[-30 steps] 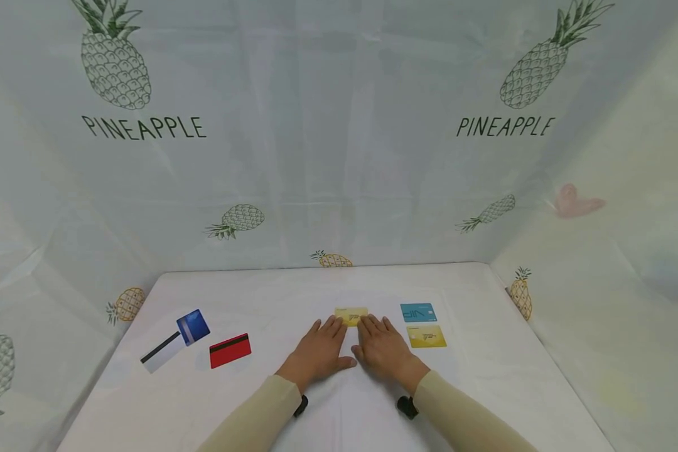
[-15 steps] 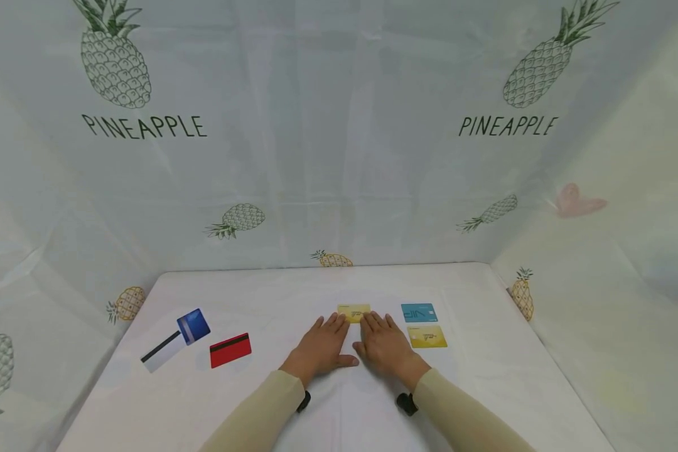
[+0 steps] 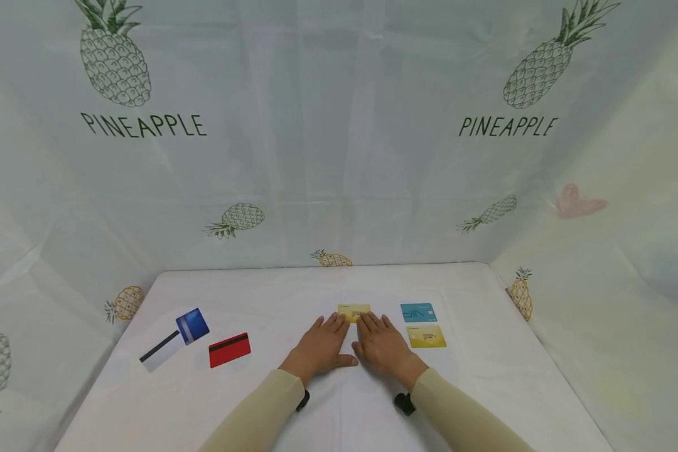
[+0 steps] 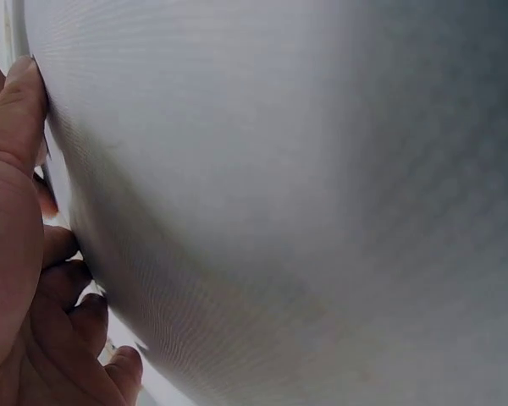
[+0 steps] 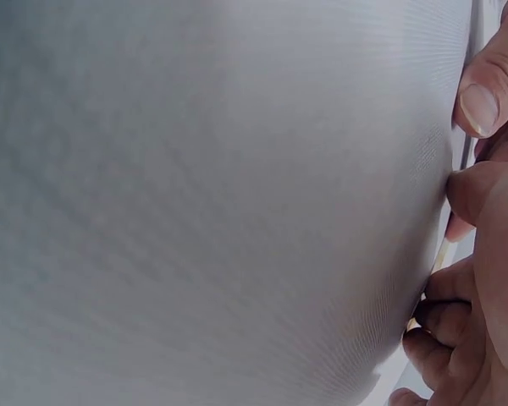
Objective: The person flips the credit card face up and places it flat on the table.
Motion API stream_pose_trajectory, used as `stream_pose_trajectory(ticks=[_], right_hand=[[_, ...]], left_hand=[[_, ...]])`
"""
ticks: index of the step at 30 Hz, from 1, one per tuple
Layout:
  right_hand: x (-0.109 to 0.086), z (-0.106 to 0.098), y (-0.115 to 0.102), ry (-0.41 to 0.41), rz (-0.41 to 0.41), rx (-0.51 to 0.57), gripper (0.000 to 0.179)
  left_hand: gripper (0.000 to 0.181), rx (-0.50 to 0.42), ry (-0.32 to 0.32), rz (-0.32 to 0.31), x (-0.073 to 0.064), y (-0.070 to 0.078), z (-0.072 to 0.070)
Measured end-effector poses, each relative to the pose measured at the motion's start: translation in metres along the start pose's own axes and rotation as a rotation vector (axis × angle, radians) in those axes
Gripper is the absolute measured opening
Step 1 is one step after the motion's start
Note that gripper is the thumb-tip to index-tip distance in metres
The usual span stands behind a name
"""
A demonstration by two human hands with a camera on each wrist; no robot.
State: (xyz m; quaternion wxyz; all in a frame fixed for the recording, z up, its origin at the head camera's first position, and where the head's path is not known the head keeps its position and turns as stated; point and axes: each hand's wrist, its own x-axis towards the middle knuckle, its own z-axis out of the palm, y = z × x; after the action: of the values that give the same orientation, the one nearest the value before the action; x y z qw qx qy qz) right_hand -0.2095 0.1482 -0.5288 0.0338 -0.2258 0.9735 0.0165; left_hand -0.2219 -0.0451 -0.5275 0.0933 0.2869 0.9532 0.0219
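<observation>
A yellow card (image 3: 353,309) lies flat near the middle of the table in the head view. My left hand (image 3: 319,349) rests palm down, its fingertips on the card's lower left corner. From the other side my right hand (image 3: 387,346) touches the lower right corner with extended fingers. Both thumbs point inward, with a small gap between them. In the left wrist view the left hand (image 4: 34,245) shows its fingertips against the white surface. The right wrist view has the right hand (image 5: 483,245) touching the surface likewise; the card is mostly hidden there.
Right of the hands lie a teal card (image 3: 418,312) and, just below it, a second yellow card (image 3: 426,336). On the left are a red card (image 3: 229,350), a blue card (image 3: 193,326) and a white card (image 3: 164,353) with a dark stripe. A pineapple-print curtain (image 3: 339,157) hangs behind the table (image 3: 271,295).
Over the last second the middle yellow card has shifted slightly away and to the right, with both hands' fingertips on it. Since half a second ago hands and card look nearly still.
</observation>
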Motion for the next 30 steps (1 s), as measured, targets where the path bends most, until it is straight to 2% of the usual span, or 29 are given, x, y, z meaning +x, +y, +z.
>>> stream_pose_trajectory(ticks=[18,30], right_hand=[[0.002,0.001,0.001,-0.005,0.003,0.001,0.068],[-0.003,-0.001,0.004,0.010,0.025,0.005,0.068]], left_hand=[[0.095,-0.016,0.038,-0.017,-0.005,0.001,0.004],[0.088,-0.016,-0.006,0.005,-0.003,0.006,-0.006]])
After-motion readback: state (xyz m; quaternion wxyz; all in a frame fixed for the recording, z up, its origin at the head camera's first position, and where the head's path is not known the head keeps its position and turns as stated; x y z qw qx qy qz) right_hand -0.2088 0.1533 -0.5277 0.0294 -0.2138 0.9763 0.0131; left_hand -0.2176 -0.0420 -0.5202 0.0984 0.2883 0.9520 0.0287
